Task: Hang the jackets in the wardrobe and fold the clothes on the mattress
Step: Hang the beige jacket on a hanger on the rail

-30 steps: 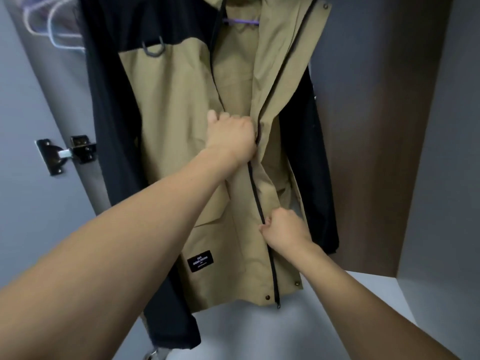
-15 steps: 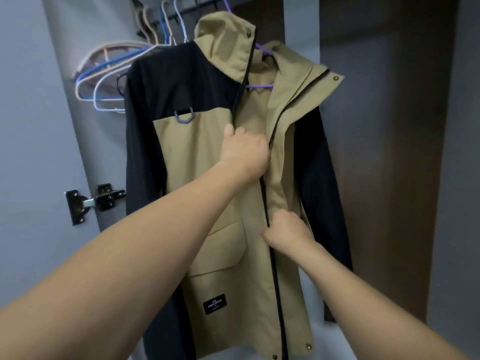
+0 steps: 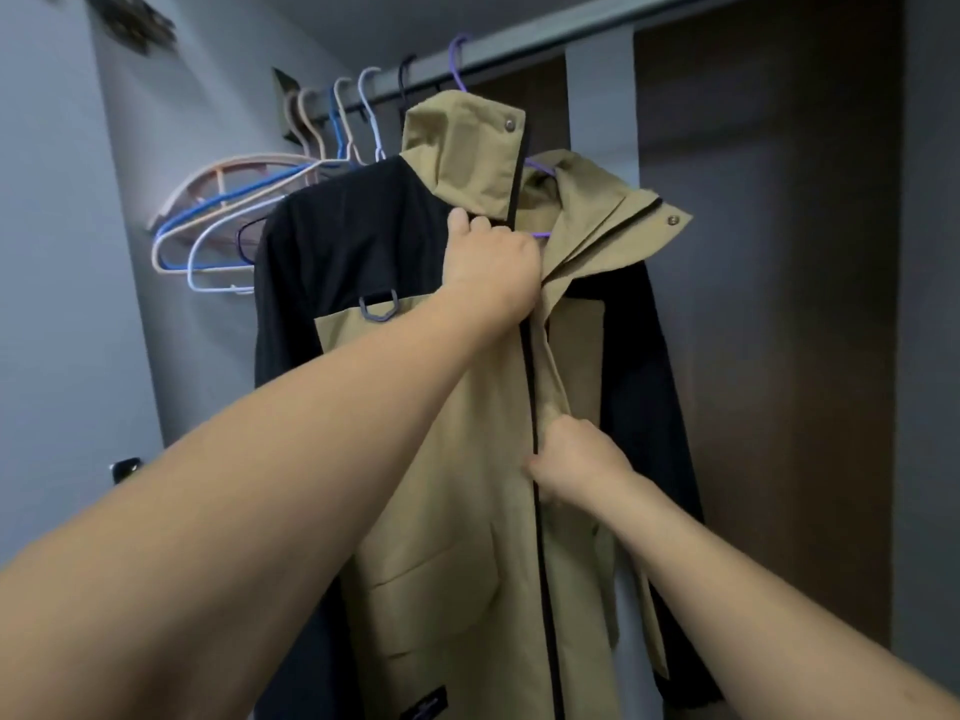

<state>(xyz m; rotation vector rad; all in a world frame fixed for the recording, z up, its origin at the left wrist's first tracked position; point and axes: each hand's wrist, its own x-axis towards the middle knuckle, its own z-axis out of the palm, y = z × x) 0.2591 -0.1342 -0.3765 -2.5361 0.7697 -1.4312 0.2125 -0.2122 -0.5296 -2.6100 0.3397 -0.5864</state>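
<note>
A tan and black hooded jacket (image 3: pixel 457 459) hangs on a purple hanger (image 3: pixel 460 59) from the wardrobe rail (image 3: pixel 545 39). My left hand (image 3: pixel 493 267) grips the left front edge of the jacket just below the collar, by the black zip line. Lower down, my right hand (image 3: pixel 571 465) pinches the right front edge beside the zip at mid-chest height. The jacket front is closed below my right hand and open at the collar. The fingers of both hands are partly hidden in the fabric.
Several empty hangers (image 3: pixel 228 226), pink, blue and white, hang bunched at the rail's left end against the wardrobe's side wall (image 3: pixel 208 122). The dark brown back panel (image 3: pixel 769 304) shows to the right of the jacket. A metal hinge (image 3: pixel 124 467) sits at the left.
My left hand has slid up the jacket front from chest height to just under the collar. My view has tilted upward, bringing the rail and hangers into sight. My right hand keeps its pinch.
</note>
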